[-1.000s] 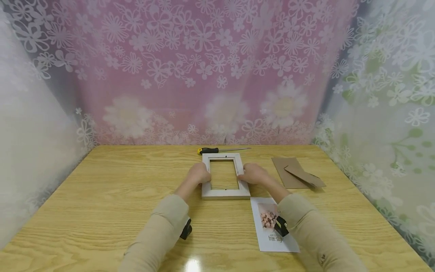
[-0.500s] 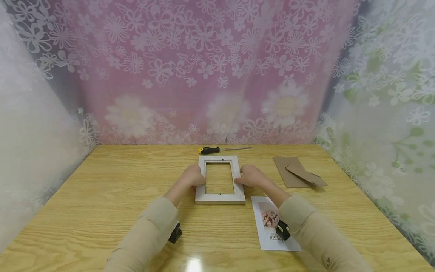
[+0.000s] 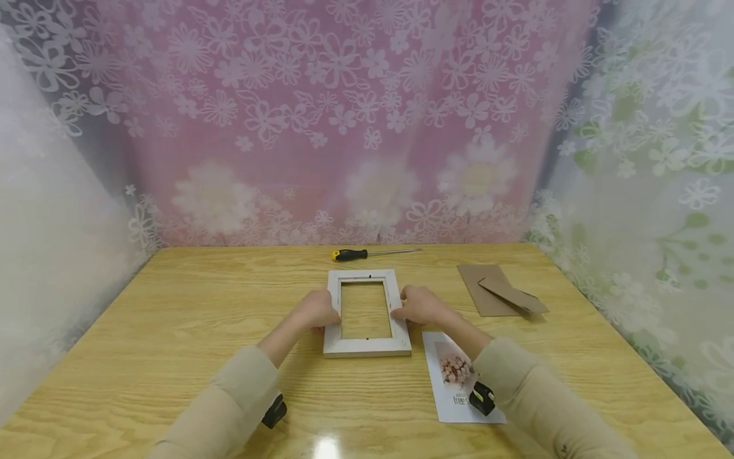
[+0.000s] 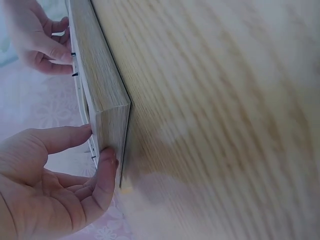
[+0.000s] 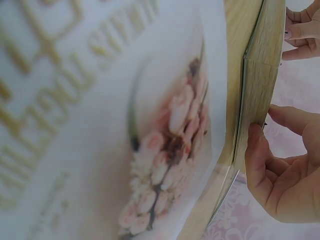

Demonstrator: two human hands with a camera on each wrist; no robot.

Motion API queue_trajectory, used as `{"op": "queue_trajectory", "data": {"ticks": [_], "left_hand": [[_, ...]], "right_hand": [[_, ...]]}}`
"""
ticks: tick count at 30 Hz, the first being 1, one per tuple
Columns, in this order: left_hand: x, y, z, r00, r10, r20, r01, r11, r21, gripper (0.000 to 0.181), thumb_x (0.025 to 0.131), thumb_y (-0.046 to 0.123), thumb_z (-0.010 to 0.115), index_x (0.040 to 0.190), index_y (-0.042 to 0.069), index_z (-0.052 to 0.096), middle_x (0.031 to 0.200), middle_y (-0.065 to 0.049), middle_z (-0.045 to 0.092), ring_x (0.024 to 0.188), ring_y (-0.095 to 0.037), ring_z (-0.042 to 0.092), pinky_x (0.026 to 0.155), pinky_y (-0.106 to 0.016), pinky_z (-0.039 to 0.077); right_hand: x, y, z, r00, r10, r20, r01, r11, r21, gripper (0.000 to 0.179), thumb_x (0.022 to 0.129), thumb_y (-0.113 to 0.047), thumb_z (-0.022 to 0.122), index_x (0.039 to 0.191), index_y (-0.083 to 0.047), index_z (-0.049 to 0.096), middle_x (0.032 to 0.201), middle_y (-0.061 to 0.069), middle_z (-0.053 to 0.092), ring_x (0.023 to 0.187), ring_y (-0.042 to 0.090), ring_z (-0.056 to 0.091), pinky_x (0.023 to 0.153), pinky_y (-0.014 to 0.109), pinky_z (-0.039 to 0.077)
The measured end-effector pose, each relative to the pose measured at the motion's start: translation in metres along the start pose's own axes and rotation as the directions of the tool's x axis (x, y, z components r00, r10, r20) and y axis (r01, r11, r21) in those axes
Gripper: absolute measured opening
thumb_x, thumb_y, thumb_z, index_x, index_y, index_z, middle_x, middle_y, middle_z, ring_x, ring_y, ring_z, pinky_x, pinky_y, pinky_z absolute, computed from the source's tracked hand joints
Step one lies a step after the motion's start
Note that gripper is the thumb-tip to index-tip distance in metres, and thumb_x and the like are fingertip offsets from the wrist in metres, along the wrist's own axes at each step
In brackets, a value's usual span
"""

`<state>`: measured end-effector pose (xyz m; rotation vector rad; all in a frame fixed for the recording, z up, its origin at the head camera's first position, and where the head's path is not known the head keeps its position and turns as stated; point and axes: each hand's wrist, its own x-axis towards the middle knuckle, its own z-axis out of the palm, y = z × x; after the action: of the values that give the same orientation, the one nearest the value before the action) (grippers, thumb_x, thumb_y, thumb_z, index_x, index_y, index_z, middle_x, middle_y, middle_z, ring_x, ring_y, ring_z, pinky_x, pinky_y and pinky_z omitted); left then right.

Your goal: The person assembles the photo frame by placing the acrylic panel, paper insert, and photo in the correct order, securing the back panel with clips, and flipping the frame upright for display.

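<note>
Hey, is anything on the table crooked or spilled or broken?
Yes, crooked: the brown strip slants across the board, and one end pokes out past its edge. I see nothing spilled. The frame, held by the left hand and right hand, looks whole, though tiny scratches would be hard to see.

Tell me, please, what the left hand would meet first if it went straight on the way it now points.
The frame, whose left side the left hand grips; beyond that edge, its line seems to run on toward the frame's right side, though depth is hard to judge.
</note>
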<state>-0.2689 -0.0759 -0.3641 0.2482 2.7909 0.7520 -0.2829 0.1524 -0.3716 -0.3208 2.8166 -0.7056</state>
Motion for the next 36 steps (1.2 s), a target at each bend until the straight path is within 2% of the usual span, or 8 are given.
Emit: {"op": "queue_trajectory", "data": {"ticks": [6,11,15,19,23,27,30,36], "left_hand": [[-0.011,0.0,0.0,1.0,0.024,-0.002,-0.024,1.0,0.008,0.016,0.074,0.006,0.068,0.071,-0.002,0.055,0.056,-0.013,0.059,0.046,-0.019,0.057,0.039,-0.02,0.04],[-0.018,-0.003,0.001,1.0,0.017,-0.005,-0.017,1.0,-0.002,0.016,0.074,0.007,0.069,0.071,-0.002,0.055,0.055,-0.009,0.056,0.044,-0.014,0.049,0.04,-0.019,0.036],[-0.022,-0.007,0.002,1.0,0.012,-0.018,-0.012,1.0,-0.017,0.016,0.073,0.006,0.069,0.069,-0.001,0.055,0.053,-0.008,0.054,0.042,-0.012,0.045,0.04,-0.018,0.035],[-0.027,-0.011,0.001,1.0,0.006,-0.018,-0.007,0.999,-0.043,0.017,0.073,0.006,0.071,0.072,-0.001,0.055,0.052,-0.008,0.054,0.041,-0.012,0.043,0.039,-0.019,0.035],[-0.033,-0.014,0.0,1.0,0.014,-0.011,-0.014,0.999,-0.05,0.018,0.073,0.006,0.07,0.076,-0.001,0.054,0.052,-0.007,0.052,0.041,-0.012,0.042,0.039,-0.02,0.034],[-0.037,-0.016,0.001,0.999,0.039,-0.017,-0.039,0.999,-0.028,0.017,0.072,0.005,0.069,0.069,0.001,0.053,0.051,-0.004,0.047,0.041,-0.011,0.04,0.04,-0.02,0.034],[-0.039,-0.017,0.002,0.998,0.06,-0.027,-0.06,0.998,0.003,0.025,0.071,0.005,0.069,0.06,0.006,0.047,0.048,-0.001,0.042,0.041,-0.01,0.037,0.04,-0.019,0.032],[-0.044,-0.016,0.001,0.995,0.095,-0.028,-0.094,0.994,0.047,0.028,0.069,0.006,0.071,0.062,0.008,0.044,0.054,0.0,0.037,0.046,-0.012,0.035,0.043,-0.021,0.031]], "right_hand": [[-0.006,-0.004,0.004,0.999,-0.028,-0.017,0.028,1.0,-0.01,0.05,0.083,-0.017,0.07,0.122,0.007,0.049,0.083,0.01,0.062,0.06,0.014,0.054,0.056,0.027,0.045],[-0.012,-0.015,0.007,0.996,-0.075,-0.039,0.073,0.996,-0.042,0.043,0.081,-0.012,0.071,0.115,0.008,0.055,0.074,0.01,0.062,0.047,0.009,0.046,0.057,0.024,0.046],[-0.017,-0.024,0.009,0.996,-0.077,-0.053,0.076,0.997,-0.02,0.041,0.08,-0.009,0.071,0.113,0.011,0.056,0.058,0.006,0.058,0.04,0.008,0.043,0.051,0.021,0.046],[-0.019,-0.027,0.012,0.996,-0.072,-0.057,0.073,0.997,0.029,0.042,0.079,-0.007,0.072,0.114,0.012,0.056,0.061,0.009,0.06,0.042,0.012,0.052,0.045,0.02,0.045],[-0.021,-0.026,0.015,0.997,-0.059,-0.041,0.062,0.996,0.066,0.044,0.079,-0.008,0.073,0.114,0.01,0.055,0.07,0.011,0.061,0.049,0.017,0.059,0.046,0.022,0.047],[-0.022,-0.025,0.016,0.998,-0.056,-0.013,0.057,0.995,0.079,0.044,0.079,-0.01,0.073,0.115,0.007,0.054,0.06,0.007,0.055,0.049,0.016,0.055,0.046,0.022,0.043],[-0.023,-0.024,0.016,0.998,-0.055,0.007,0.054,0.995,0.088,0.042,0.08,-0.011,0.073,0.114,0.004,0.053,0.062,0.005,0.055,0.052,0.017,0.054,0.047,0.023,0.042],[-0.024,-0.023,0.017,0.998,-0.042,0.038,0.038,0.994,0.106,0.04,0.079,-0.013,0.074,0.111,0.0,0.053,0.07,0.005,0.058,0.057,0.018,0.058,0.05,0.025,0.044]]}}
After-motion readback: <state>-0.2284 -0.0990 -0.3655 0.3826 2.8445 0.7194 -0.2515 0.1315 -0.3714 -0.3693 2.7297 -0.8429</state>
